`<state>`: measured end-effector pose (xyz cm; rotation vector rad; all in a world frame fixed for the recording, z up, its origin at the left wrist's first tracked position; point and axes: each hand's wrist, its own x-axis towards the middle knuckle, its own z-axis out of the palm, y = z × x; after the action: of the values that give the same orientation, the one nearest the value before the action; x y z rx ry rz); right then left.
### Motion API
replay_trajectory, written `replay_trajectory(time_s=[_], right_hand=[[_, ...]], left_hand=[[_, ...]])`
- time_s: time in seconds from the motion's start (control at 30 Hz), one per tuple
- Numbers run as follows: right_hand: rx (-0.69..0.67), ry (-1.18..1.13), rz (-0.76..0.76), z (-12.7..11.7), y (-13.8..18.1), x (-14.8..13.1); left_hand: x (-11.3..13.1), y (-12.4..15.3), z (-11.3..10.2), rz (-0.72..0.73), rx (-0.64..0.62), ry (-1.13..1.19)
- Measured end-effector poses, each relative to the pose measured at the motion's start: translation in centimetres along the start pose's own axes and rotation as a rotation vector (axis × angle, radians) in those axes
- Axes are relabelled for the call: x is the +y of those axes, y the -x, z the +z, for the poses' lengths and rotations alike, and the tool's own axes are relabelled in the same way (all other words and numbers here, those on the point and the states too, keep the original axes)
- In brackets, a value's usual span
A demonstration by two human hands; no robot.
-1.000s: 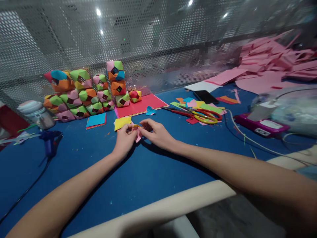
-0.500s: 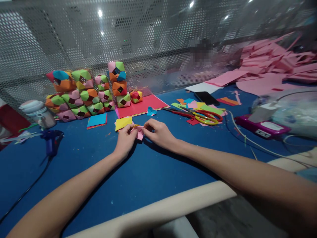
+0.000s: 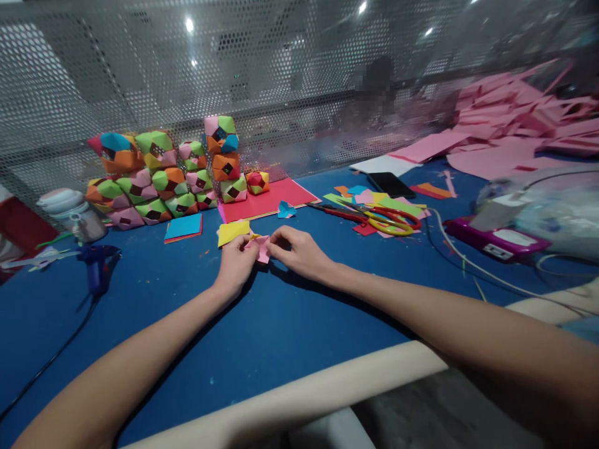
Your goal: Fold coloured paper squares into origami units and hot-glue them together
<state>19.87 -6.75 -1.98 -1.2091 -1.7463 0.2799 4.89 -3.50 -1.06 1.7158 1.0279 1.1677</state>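
Both hands, left hand (image 3: 237, 265) and right hand (image 3: 299, 251), pinching pink folded paper (image 3: 262, 247).

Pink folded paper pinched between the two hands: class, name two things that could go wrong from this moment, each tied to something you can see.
1. The pink folded paper is small and held only at the fingertips of the left hand and right hand; a slip could crease it askew or tear it.
2. The scissors lie just right of the right hand on loose paper scraps; a sideways sweep of that forearm might knock them.
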Motion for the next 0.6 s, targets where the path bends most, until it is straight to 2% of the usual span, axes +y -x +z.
replay_trajectory(time_s=[0.2,0.4,0.6], right_hand=[[-0.074,-0.093,0.104,0.17,0.01,-0.2],[-0.02,-0.088,0.102,0.3,0.07,-0.12],[-0.012,-0.078,0.094,0.37,0.09,-0.07]], left_hand=[[-0.07,-0.06,0.0,-0.017,0.012,0.029],[-0.52,0.01,0.21,-0.019,-0.106,0.101],[-0.3,0.06,0.18,-0.011,-0.076,0.031]])
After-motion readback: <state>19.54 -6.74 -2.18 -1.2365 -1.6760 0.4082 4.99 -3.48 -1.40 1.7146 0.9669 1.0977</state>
